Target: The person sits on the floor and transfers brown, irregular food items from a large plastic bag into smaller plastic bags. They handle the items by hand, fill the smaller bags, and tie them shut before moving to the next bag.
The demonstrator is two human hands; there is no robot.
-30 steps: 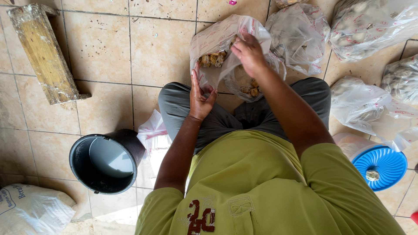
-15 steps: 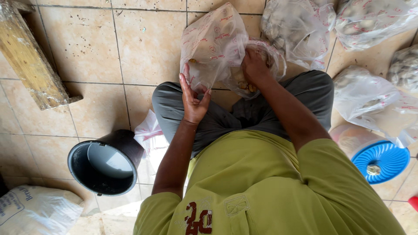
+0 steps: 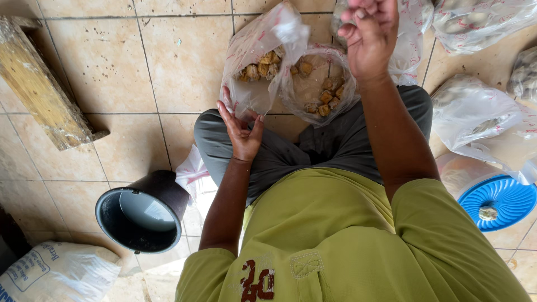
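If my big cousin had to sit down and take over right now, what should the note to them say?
Left hand: open, fingers on the lower edge of the clear plastic bag, which has brown fried chunks inside.
Right hand: raised above the lap, fingers bunched; what it holds is not clear.
Second open bag of the same chunks lies on the tile floor beside the first.
Done: some chunks are in the held bag.
Left: both bags are open, neither is tied.
Nearby: black bucket on the left, blue lid on the right, more filled bags.
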